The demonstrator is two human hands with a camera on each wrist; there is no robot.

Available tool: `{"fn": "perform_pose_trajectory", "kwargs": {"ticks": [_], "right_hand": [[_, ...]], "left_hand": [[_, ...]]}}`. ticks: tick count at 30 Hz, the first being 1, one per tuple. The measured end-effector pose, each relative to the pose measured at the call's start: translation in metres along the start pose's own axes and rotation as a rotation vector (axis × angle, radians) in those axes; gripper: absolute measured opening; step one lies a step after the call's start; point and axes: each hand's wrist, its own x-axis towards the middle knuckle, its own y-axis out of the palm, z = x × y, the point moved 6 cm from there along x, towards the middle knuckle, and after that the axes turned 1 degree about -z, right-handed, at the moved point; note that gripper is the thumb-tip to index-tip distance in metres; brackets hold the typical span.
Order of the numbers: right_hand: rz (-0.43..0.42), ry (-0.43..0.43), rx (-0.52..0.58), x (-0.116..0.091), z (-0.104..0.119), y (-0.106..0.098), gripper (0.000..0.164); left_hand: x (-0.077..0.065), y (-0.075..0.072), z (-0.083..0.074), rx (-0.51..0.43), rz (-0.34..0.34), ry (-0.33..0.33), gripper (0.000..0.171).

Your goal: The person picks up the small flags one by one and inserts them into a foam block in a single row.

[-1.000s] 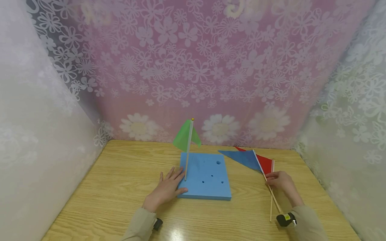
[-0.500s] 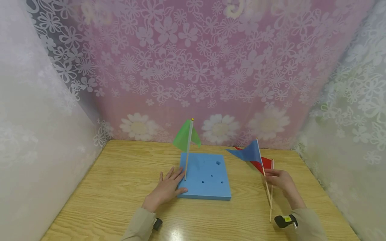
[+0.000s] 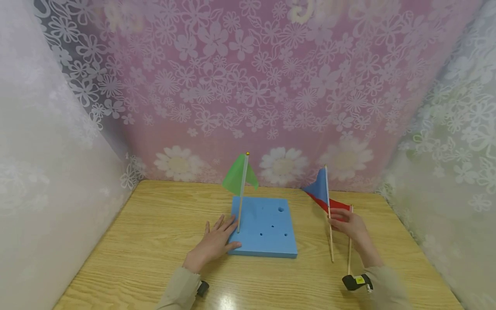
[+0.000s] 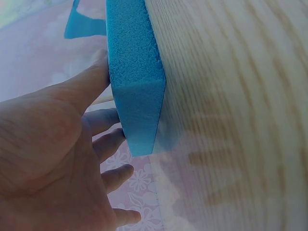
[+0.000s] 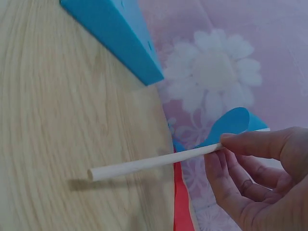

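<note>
Between thumb and fingers, my right hand (image 3: 350,224) pinches the wooden stick of a blue flag (image 3: 320,188), which stands nearly upright. In the right wrist view the stick's lower end (image 5: 96,173) hangs just above the wood. Behind it a red flag (image 3: 341,207) lies on the table, partly covered by that hand and the blue cloth. My left hand (image 3: 213,243) rests with spread fingers on the left edge of a blue foam block (image 3: 263,247). From a hole near that edge rises a green flag (image 3: 234,176) on its stick, slightly tilted.
Several holes dot the foam block's top, including a larger hole (image 3: 280,209) at the back right. The wood-grain table (image 3: 162,224) ends at a pink flowered backdrop (image 3: 248,99). Pale curtains (image 3: 457,172) flank both sides. A black wrist camera (image 3: 354,282) sits by the right sleeve.
My right hand has lifted the blue flag off the red one, turned it from slanted to nearly upright and moved it left. The left hand and foam block have stayed put.
</note>
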Motion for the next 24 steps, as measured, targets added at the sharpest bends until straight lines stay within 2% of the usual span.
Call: {"fn": "perform_pose_trajectory", "kwargs": {"ticks": [10,16,24], "right_hand": [[-0.008,-0.073,0.075,0.003,0.035,0.036,0.050],[-0.046,-0.124,0.140,0.007,0.054,0.061,0.046],[-0.100,-0.151,0.229,0.009,0.081,0.100,0.041]], "left_hand": [[0.002,0.001,0.001,0.006,-0.007,0.009,0.070],[0.001,0.000,0.000,0.000,-0.012,0.007,0.070],[0.001,0.002,0.002,0.006,-0.008,0.007,0.070]]}}
